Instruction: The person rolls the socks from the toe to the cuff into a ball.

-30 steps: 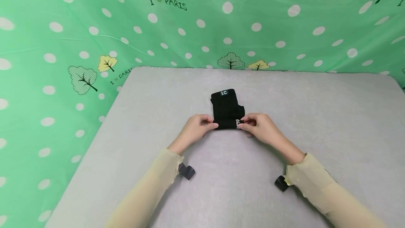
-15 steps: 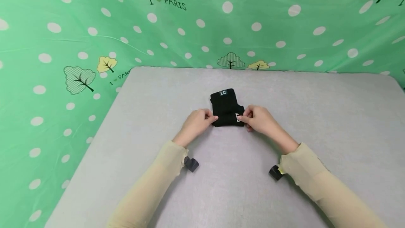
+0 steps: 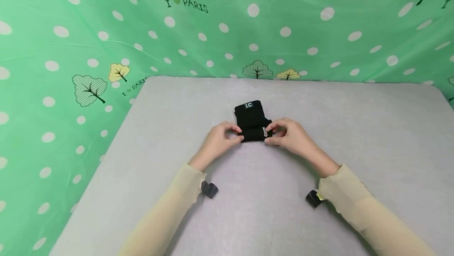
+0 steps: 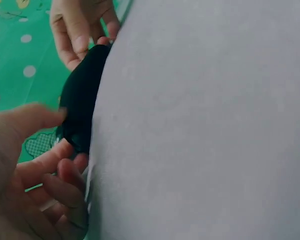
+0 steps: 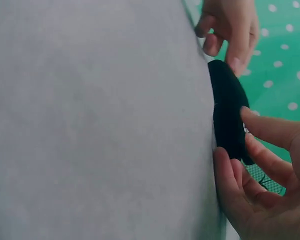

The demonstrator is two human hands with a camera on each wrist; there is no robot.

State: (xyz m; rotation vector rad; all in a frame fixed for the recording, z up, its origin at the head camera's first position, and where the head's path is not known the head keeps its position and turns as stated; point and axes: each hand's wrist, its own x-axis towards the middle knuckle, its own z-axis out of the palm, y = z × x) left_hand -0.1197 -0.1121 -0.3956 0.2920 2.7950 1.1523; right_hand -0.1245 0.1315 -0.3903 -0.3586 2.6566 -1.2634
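Note:
A black sock lies on the table with its cuff at the far end, where a small "LC" label shows. Its near end is rolled into a thick band bearing white letters at the right. My left hand pinches the band's left end between thumb and fingers. At the right end, my right hand holds the band, thumb at the near side and index finger on top. Both wrist views show the dark roll stretched between the two hands, low over the table surface.
The grey table extends widely around the sock. Behind it and at the left hangs a green dotted curtain with tree prints. A black wrist device sits at the left cuff, another black device at the right.
The sock's near end has been turned over further into the roll, and the white letters on it have shifted. Both hands have changed their finger positions while staying at its two ends.

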